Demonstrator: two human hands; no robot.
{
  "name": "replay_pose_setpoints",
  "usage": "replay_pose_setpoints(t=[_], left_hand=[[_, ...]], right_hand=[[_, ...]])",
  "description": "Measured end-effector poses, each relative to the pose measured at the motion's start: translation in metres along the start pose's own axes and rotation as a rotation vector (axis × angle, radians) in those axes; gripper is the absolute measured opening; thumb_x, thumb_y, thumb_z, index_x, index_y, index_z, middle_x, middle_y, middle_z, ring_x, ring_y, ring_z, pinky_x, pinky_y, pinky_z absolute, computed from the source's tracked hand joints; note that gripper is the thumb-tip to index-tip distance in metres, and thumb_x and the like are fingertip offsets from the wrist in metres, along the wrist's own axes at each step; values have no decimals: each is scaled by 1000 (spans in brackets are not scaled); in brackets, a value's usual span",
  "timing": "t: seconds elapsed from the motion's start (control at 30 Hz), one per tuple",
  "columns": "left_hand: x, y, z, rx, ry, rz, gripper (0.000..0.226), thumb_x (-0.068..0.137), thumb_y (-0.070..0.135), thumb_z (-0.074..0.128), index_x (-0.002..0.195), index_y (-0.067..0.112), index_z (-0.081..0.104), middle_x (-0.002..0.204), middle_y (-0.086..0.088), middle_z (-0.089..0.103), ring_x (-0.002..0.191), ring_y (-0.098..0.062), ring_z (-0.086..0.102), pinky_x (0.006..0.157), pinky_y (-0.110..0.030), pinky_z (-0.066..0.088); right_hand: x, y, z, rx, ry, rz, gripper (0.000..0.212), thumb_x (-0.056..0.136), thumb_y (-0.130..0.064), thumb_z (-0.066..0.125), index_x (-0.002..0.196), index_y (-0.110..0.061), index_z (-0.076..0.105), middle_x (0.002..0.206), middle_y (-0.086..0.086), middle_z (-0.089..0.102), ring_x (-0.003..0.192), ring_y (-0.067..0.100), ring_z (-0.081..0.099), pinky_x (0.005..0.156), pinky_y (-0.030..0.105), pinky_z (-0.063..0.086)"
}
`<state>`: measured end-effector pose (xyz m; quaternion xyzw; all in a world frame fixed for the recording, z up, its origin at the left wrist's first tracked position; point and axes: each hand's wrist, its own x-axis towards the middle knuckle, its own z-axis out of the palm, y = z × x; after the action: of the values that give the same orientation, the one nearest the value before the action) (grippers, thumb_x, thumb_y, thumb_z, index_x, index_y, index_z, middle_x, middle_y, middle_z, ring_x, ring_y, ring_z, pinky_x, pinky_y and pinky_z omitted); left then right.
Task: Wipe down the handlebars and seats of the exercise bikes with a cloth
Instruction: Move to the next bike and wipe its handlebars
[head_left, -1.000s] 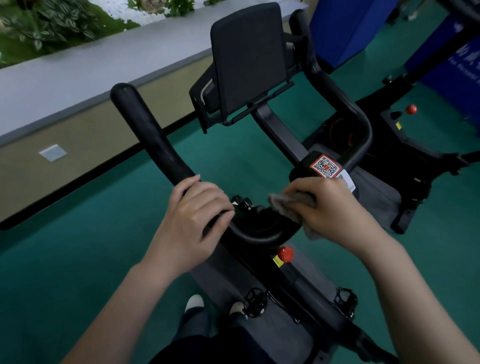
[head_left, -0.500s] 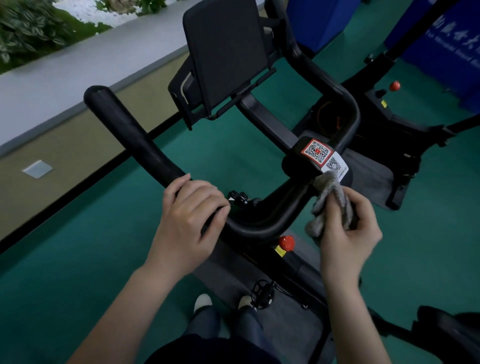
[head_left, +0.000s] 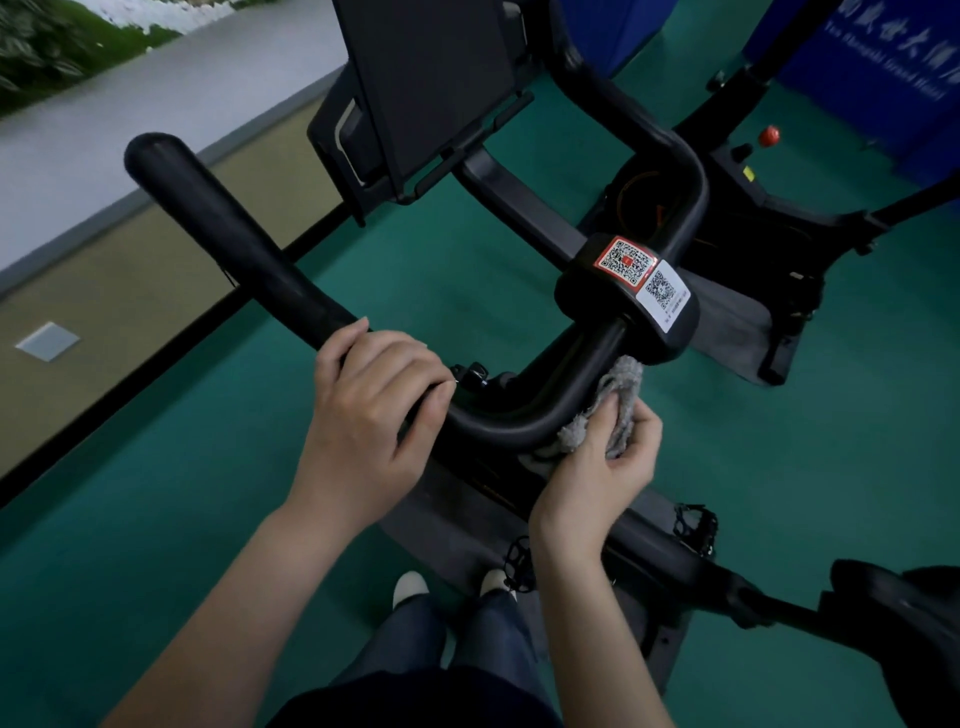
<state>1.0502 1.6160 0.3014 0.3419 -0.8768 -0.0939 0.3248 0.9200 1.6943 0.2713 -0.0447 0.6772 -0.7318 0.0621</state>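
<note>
The grey cloth (head_left: 621, 382) sits just right of frame centre, bunched in the right hand (head_left: 592, 467), whose fingers curl round it and press it against the near bend of the black handlebar (head_left: 519, 431). The left hand (head_left: 374, 410) wraps the left bar, steadying it.

The work looks to be mid-handlebar. No surface shows whether it has been wiped, so what is finished cannot be told. What appears to be the saddle (head_left: 893, 618), at lower right, is untouched now, and a second bike (head_left: 769, 223) waits at upper right.

The stem block carries a red-bordered QR sticker (head_left: 626, 260) and a white QR label (head_left: 664, 293), its small print illegible. A blue banner (head_left: 883, 57) shows white Chinese characters and a Latin line too blurred to read.
</note>
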Motion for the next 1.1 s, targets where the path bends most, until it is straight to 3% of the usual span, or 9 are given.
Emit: replay_pose_setpoints(t=[0.17,0.27,0.37,0.47,0.7,0.87,1.1], left_hand=[[0,0,1,12,13,9,28,96,23,43,83,14,66,88,4,66,97,-17,58,108,-33,20],[-1,-1,2,20,20,13,29,96,23,42,84,14,66,88,4,65,97,-17,58,108,-34,21],[-1,-1,3,25,29,16,28,96,23,42,83,14,65,88,4,65,97,-17,58,108,-34,21],[-1,0,4,34,36,18,28,97,23,42,83,14,65,88,4,65,97,-17,58,109,-34,21],[0,4,-2,60,5,6,26,97,23,44,86,14,66,91,4,65,99,-16,58,109,-33,21],[-2,16,-13,54,-26,-39,26,95,23,48,106,9,67,105,0,67,108,-20,58,113,-37,24],[-47,59,-29,161,40,-272,31,96,27,49,117,9,64,126,-3,59,116,-22,53,111,-40,28]], right_hand=[[-29,5,-4,22,-21,99,12,98,-12,48,90,-19,53,82,-5,54,74,3,51,72,19,44],[-41,5,-5,9,-35,123,14,98,-10,47,88,-19,51,74,-14,51,67,0,48,66,17,43],[-54,4,-7,9,-47,147,10,97,-11,47,89,-15,49,76,-10,48,71,4,45,71,24,41],[-65,1,-12,-9,-101,96,13,96,-11,49,84,-16,48,72,-20,50,67,-2,45,67,14,40],[-74,-5,-41,-55,-439,29,11,90,-14,53,81,-9,51,68,-11,50,62,-1,45,60,13,39],[-57,-10,-57,-101,-654,35,9,93,-5,55,86,-11,57,73,-6,59,65,2,54,61,14,43],[-19,-15,-84,-127,-923,-39,13,91,-2,58,86,-14,60,76,-14,63,68,-3,56,62,8,42]])
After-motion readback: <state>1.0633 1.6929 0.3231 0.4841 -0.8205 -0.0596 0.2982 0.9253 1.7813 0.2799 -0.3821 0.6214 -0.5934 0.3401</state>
